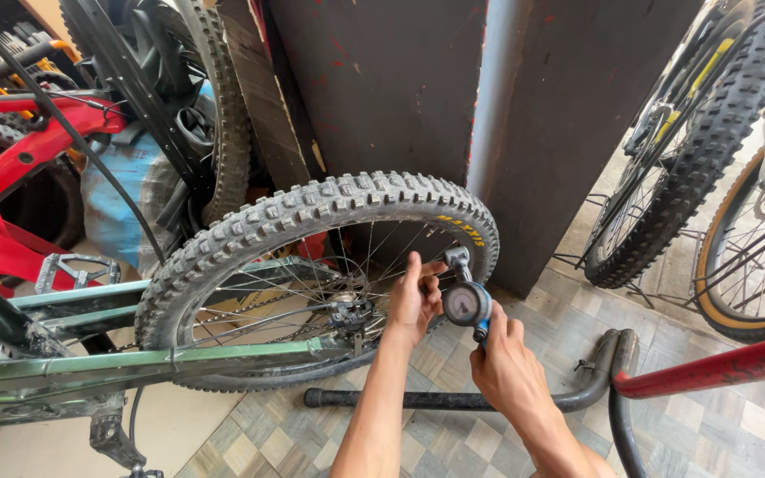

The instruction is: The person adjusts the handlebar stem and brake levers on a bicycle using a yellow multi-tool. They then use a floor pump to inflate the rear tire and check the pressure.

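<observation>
We are working at the rear wheel (312, 283) of a green bicycle (135, 363) that stands in front of us, and the small round pressure gauge (466, 304) sits at the right side of this wheel, just inside the knobby tyre (329, 205), where its metal head (458, 259) meets the rim. Our left hand (413, 296) lies against the spokes and the rim beside the gauge; the fingers are stretched and pressed together, pointing up, and they steady the wheel more than they grip it. Our right hand (506, 363) holds the gauge from below, the fingers curled around its blue lower end (481, 332); whether the thumb presses something there, we cannot tell.

To do this step well, we think the head should stay straight on the valve and not be tilted, the wheel should be kept from turning with the left hand, and the dial should face us so that it can be read.

The floor (453, 434) is of small square tiles in grey and beige tones. A black hose (577, 389) lies on it near our right hand, and a red tube (710, 363) crosses above the hose. Behind the wheel stands a dark wooden post (418, 88). At the left there is a red bicycle frame (19, 150), and at the right two more wheels (692, 150) stand well apart from us
</observation>
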